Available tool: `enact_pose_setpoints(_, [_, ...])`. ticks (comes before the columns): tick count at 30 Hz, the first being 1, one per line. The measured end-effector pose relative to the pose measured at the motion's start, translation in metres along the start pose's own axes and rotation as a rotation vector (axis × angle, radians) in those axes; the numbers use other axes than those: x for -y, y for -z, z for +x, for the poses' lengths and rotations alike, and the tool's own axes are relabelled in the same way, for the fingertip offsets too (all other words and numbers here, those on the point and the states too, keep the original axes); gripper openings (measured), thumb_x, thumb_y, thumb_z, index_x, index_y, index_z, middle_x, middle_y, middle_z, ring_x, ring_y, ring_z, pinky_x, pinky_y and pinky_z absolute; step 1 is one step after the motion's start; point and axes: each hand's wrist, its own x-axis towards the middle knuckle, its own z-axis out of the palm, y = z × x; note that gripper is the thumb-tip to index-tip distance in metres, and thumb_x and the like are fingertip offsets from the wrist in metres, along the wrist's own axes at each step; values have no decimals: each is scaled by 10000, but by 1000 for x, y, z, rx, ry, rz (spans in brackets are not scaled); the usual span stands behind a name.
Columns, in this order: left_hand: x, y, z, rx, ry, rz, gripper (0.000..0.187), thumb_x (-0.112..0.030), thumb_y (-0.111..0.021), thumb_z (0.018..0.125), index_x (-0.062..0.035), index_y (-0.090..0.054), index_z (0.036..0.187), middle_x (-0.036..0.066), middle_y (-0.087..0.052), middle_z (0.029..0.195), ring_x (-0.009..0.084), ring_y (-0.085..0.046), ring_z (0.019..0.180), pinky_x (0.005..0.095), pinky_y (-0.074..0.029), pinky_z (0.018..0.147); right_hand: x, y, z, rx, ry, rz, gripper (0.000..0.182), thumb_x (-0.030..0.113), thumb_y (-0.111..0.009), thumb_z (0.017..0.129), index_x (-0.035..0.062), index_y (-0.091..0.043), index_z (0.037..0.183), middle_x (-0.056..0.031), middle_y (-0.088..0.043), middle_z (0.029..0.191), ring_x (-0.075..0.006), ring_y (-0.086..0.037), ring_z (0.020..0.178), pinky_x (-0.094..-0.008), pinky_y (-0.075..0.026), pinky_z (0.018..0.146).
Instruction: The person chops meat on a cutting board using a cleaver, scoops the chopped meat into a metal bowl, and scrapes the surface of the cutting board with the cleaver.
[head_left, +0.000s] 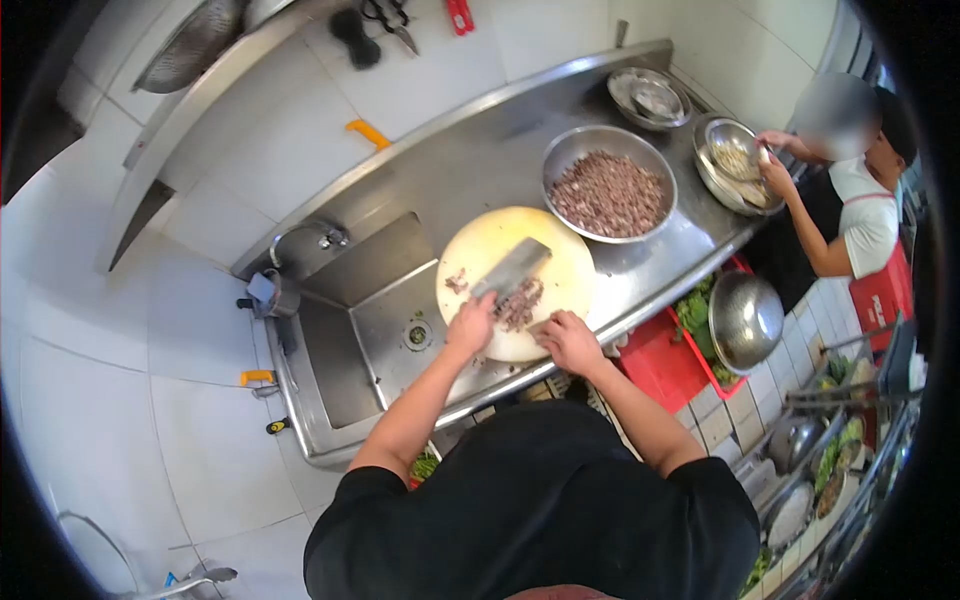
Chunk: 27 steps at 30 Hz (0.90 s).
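Observation:
My left hand (472,323) grips the handle of a cleaver (514,268), whose broad blade lies over a round cream cutting board (565,255). A small pile of chopped brown meat (519,305) lies on the board between my hands, with a few bits (457,283) at the board's left. My right hand (568,341) rests with curled fingers on the board's near edge, just beside the meat pile. A large steel bowl (607,186) full of chopped meat stands on the counter right behind the board.
A steel sink (375,325) lies left of the board, with a tap (318,236) behind it. Another person (850,215) works at a steel bowl (733,163) at the counter's far end. Stacked bowls (650,97), a red crate (665,365) of greens and an upturned bowl (745,320) stand nearby.

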Motion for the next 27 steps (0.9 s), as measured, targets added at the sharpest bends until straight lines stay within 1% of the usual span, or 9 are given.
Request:
enact_pose_setpoints(2, [-17,18,-1,45,-22,154,313,-198,-598,956,-93,-701,1232,239,-656,1110,432,-634,1068,531,-543,920,-7,-6,-1,-49,-3,28,248,169,-756,853,91,-732,1087,-139,-623,1115,-365,-613,1082,-453,-522,969])
enact_pose_setpoints(4, [-27,12,1,-195,-113,-241,240,-150,-615,988,-36,-688,1186,200,-703,1161,364,-665,1080,490,-535,958,-5,-4,-2,-76,-20,63,270,176,-766,853,78,-717,1099,-161,-625,1120,-383,-609,1095,-470,-520,968])
enact_pose_setpoints(5, [-82,77,-15,25,4,-692,203,-189,-597,1062,-43,-660,1188,134,-707,1111,249,-674,1030,403,-538,933,-5,-4,-5,-107,-16,69,289,183,-773,851,74,-710,1111,-174,-627,1122,-394,-607,1101,-479,-519,967])
enact_pose_setpoints(6, [-85,71,-15,142,-84,-1125,247,-280,-548,1119,-55,-622,1186,65,-676,1063,158,-645,1014,342,-523,926,-5,-1,-4,-56,-41,78,322,186,-775,849,64,-698,1137,-189,-631,1137,-411,-604,1111,-493,-516,967])
enact_pose_setpoints(8, [-150,147,-45,208,-460,-1607,291,-315,-478,1141,-38,-562,1108,70,-619,1023,186,-630,972,350,-505,924,-17,-14,-4,-94,-29,91,330,173,-724,881,60,-695,1189,-193,-653,1118,-407,-612,1139,-491,-506,997])
enact_pose_setpoints(9, [-192,189,-65,220,-627,-1865,396,-451,-489,1112,-61,-537,1062,87,-594,987,234,-622,935,390,-501,884,-19,-17,-2,-103,-10,91,323,151,-723,867,53,-686,1173,-197,-644,1119,-411,-606,1129,-494,-501,992])
enact_pose_setpoints(11, [-248,239,-94,82,-978,-2018,473,-583,-489,1049,-111,-531,1038,74,-574,958,289,-614,953,391,-428,938,-23,-21,-1,-108,26,102,312,109,-720,840,38,-667,1139,-205,-626,1119,-418,-595,1111,-500,-490,983])
enact_pose_setpoints(17, [-316,271,-131,75,-1324,-2152,509,-592,-441,1056,-92,-534,1032,73,-580,953,271,-608,927,373,-408,950,-16,-17,-3,-128,80,137,291,27,-709,795,7,-625,1072,-215,-589,1098,-428,-573,1069,-506,-469,966])
enact_pose_setpoints(27, [-341,254,-110,131,-1444,-2247,576,-621,-374,1057,-63,-520,1062,95,-570,984,263,-583,917,365,-411,916,-18,-13,-5,-107,53,150,310,29,-705,814,9,-603,1106,-218,-581,1116,-437,-568,1080,-512,-463,970])
